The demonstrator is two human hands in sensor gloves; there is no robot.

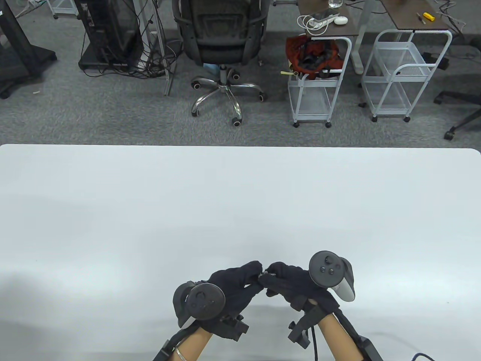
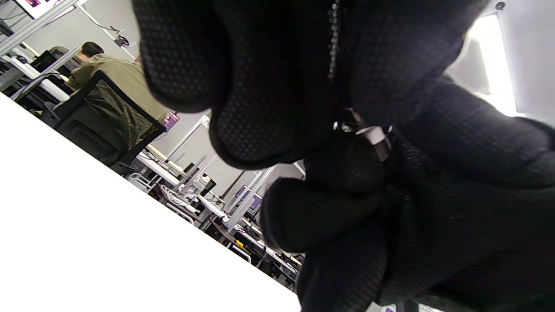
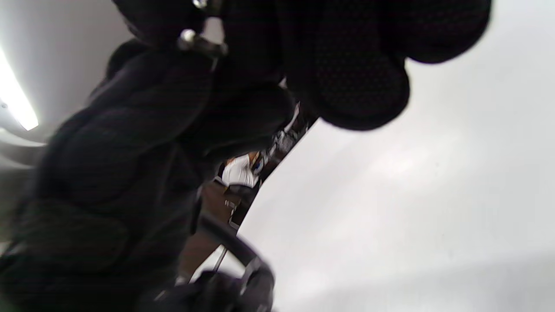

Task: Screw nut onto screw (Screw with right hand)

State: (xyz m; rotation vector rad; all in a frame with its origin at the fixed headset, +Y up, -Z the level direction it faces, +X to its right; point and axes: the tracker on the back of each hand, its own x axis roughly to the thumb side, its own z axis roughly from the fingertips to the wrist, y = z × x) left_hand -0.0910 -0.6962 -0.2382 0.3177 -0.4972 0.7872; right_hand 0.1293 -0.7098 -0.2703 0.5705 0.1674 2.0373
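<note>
My two gloved hands meet fingertip to fingertip low over the white table (image 1: 240,195), near its front edge. My left hand (image 1: 257,274) pinches a small metal screw (image 2: 347,124), mostly hidden by its fingers. My right hand (image 1: 272,276) pinches the silver nut (image 2: 376,139) against the screw's end. In the table view only a small glint of metal (image 1: 266,271) shows between the fingertips. In the right wrist view the metal parts (image 3: 201,42) show at the top, between both hands' fingers (image 3: 355,86). How far the nut sits on the thread is hidden.
Beyond the table's far edge stand an office chair (image 1: 221,41) and two white wire carts (image 1: 319,86) on the grey carpet. A tracker (image 1: 330,272) rides on the back of the right hand and another (image 1: 199,301) on the left.
</note>
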